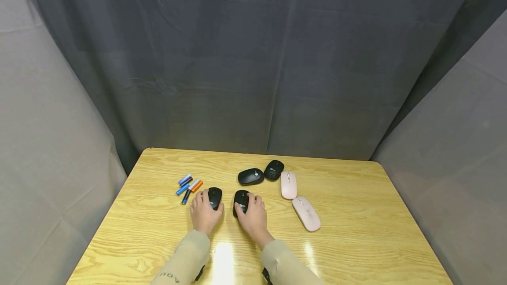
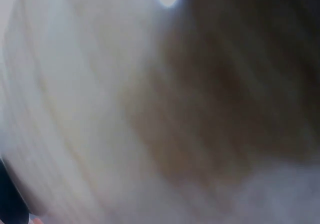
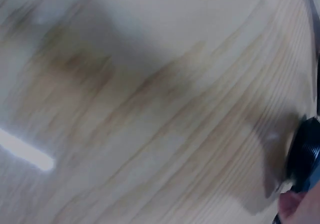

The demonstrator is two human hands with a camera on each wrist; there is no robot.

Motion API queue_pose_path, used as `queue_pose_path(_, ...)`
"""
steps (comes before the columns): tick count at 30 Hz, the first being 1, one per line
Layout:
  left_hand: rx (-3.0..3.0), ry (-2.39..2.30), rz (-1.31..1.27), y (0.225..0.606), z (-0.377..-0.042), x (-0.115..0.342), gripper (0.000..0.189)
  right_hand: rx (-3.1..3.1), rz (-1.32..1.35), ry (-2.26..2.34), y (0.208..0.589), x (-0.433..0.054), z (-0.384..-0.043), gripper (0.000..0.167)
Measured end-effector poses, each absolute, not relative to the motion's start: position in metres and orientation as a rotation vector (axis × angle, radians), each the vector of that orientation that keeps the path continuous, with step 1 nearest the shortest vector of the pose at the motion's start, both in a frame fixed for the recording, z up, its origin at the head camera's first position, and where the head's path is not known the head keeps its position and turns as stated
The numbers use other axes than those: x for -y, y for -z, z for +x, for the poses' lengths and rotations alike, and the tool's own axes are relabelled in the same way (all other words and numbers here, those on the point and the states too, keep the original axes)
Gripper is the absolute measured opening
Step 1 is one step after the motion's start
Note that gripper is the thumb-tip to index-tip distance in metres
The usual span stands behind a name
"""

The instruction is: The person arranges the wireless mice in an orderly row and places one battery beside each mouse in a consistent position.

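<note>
My left hand (image 1: 205, 214) grips a black computer mouse (image 1: 215, 195), thumb along its right side and fingers along its left. Just to the right, my right hand (image 1: 255, 220) holds a second black mouse (image 1: 240, 199) between thumb and fingers. Both mice are low at the tabletop, side by side with a small gap. In the left wrist view only a dark edge of the mouse (image 2: 11, 199) shows at the lower left corner. The right wrist view catches part of the other mouse (image 3: 304, 151) with a fingertip against it.
Several small battery-like cylinders (image 1: 183, 189) in blue, orange and dark colours lie left of my left hand. Behind my right hand are a black mouse (image 1: 251, 176) and another black one (image 1: 274, 169). Two pink mice (image 1: 288, 184) lie farther right on the wooden table (image 1: 356, 214).
</note>
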State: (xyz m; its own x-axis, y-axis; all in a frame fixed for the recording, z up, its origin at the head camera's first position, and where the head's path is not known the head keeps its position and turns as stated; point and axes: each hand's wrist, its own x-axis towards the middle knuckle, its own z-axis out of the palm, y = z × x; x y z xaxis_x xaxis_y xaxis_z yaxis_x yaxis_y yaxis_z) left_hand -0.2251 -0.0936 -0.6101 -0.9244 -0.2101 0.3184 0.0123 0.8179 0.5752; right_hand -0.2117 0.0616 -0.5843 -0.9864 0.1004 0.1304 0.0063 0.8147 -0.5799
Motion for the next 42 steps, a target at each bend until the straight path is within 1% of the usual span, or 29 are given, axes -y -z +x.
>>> queue_pose_path(8,2.502,0.830,-0.025,0.603,-0.235,0.092,0.046,2.655,0.161,-0.839,0.586,-0.094,-0.213,0.029)
queue_pose_path(11,2.462,0.832,-0.103,0.598,-0.242,0.087,0.039,2.607,0.211,-0.779,0.586,-0.107,-0.212,0.024)
queue_pose_path(15,2.395,0.810,-0.210,0.588,-0.252,0.077,0.034,2.588,0.247,-0.705,0.585,-0.124,-0.209,0.023)
queue_pose_path(21,2.436,0.800,-0.343,0.568,-0.268,0.056,0.036,2.607,0.206,-0.676,0.584,-0.152,-0.205,0.030)
queue_pose_path(29,2.746,0.754,-0.413,0.546,-0.290,0.036,0.052,2.654,-0.044,-0.787,0.577,-0.193,-0.201,0.042)
queue_pose_path(36,2.952,0.681,-0.440,0.538,-0.302,0.025,0.064,2.724,-0.190,-0.819,0.576,-0.223,-0.194,0.051)
queue_pose_path(42,3.102,0.689,-0.432,0.537,-0.305,0.017,0.070,2.779,-0.233,-0.807,0.579,-0.231,-0.189,0.057)
